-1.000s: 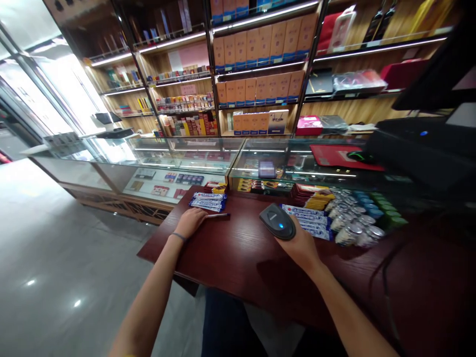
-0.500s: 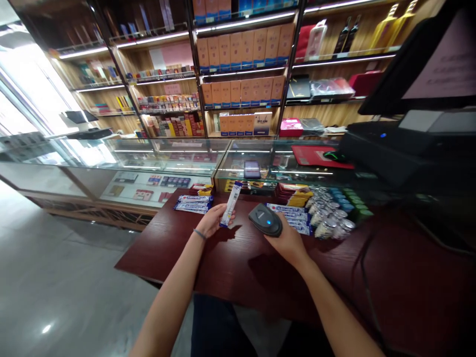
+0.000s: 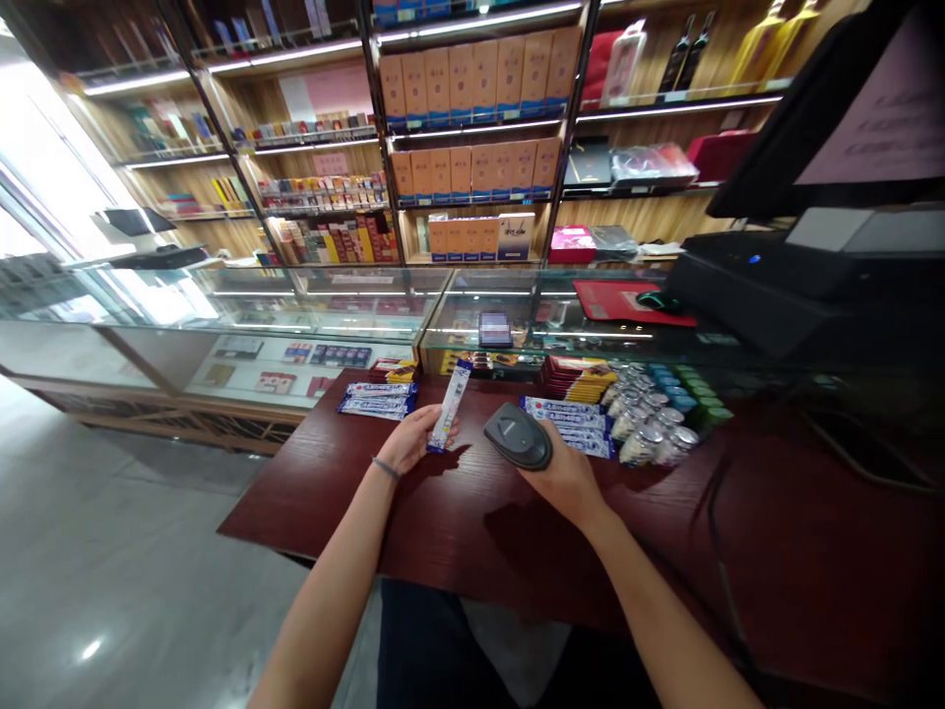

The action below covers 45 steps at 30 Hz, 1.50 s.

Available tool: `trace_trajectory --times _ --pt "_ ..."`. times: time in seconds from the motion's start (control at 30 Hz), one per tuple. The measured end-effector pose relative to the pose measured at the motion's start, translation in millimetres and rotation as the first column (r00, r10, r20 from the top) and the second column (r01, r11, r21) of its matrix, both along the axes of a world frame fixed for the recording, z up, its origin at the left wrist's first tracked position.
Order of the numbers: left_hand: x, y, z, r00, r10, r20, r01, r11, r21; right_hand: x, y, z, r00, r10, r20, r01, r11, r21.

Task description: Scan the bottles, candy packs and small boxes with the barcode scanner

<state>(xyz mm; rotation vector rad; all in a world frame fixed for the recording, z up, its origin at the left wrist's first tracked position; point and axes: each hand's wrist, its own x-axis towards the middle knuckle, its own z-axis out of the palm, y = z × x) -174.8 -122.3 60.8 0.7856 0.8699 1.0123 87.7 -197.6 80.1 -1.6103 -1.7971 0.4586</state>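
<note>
My left hand (image 3: 411, 439) is closed round the lower part of a slim white-and-blue snack packet (image 3: 450, 404), which tilts upward with a barcode-like patch showing. My right hand (image 3: 567, 480) grips a black handheld barcode scanner (image 3: 518, 437), its head pointing left toward the packet with a gap between them. Two groups of similar blue-and-white packets lie on the dark red table: a left pile (image 3: 378, 399) beyond my left hand, and a right row (image 3: 568, 425) just behind the scanner. Most of the scanner's handle is hidden by my fingers.
Small lidded jars (image 3: 650, 423) stand in rows right of the packets, near stacked red-and-yellow packs (image 3: 576, 378). A glass display counter (image 3: 332, 305) borders the table (image 3: 443, 532) at the back. A monitor (image 3: 834, 128) rises at right, and a cable (image 3: 720, 551) crosses the tabletop.
The blue light on the scanner's top has gone out. Both hands keep their holds; the whole view has shifted slightly, with little change between packet and scanner.
</note>
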Motion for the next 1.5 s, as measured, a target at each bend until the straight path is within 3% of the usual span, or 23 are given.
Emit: trace_trajectory --times 0.23,0.33,0.4,0.5,0.63,0.77,1.13,1.3,1.5 --pt "6 4 -7.3 0.995 0.086 0.044 -0.089 0.994 0.060 7 0 8 0.996 -0.083 0.018 0.083 0.996 -0.027" --pt "14 6 -10.2 0.994 0.111 0.014 -0.112 0.982 0.149 21 -6 10 0.989 -0.145 -0.030 0.146 0.989 0.029" --pt "21 7 -10.6 0.988 0.113 -0.101 -0.082 0.960 0.269 35 -12 8 0.979 -0.183 -0.091 0.190 0.979 0.075" --pt "37 7 -7.6 0.911 0.152 -0.384 0.065 0.865 0.498 62 -19 -1 0.957 -0.232 -0.176 0.254 0.960 0.120" --pt "66 1 -2.0 0.705 0.305 -0.640 0.309 0.681 0.664 95 -29 -10 0.928 -0.300 -0.218 0.330 0.937 0.117" --pt "100 -7 -5.4 0.619 0.363 -0.697 0.453 0.559 0.694 116 -42 -12 0.920 -0.335 -0.202 0.362 0.925 0.116" --pt "166 -8 -23.8 0.510 0.386 -0.769 0.693 0.345 0.633 146 -75 -1 0.900 -0.396 -0.182 0.418 0.903 0.103" --pt "174 -8 -33.6 0.454 0.459 -0.764 0.730 0.300 0.614 155 -81 -2 0.890 -0.432 -0.146 0.449 0.886 0.116" --pt "174 -11 -38.1 0.438 0.488 -0.755 0.734 0.290 0.614 157 -83 -3 0.893 -0.430 -0.130 0.444 0.890 0.108"
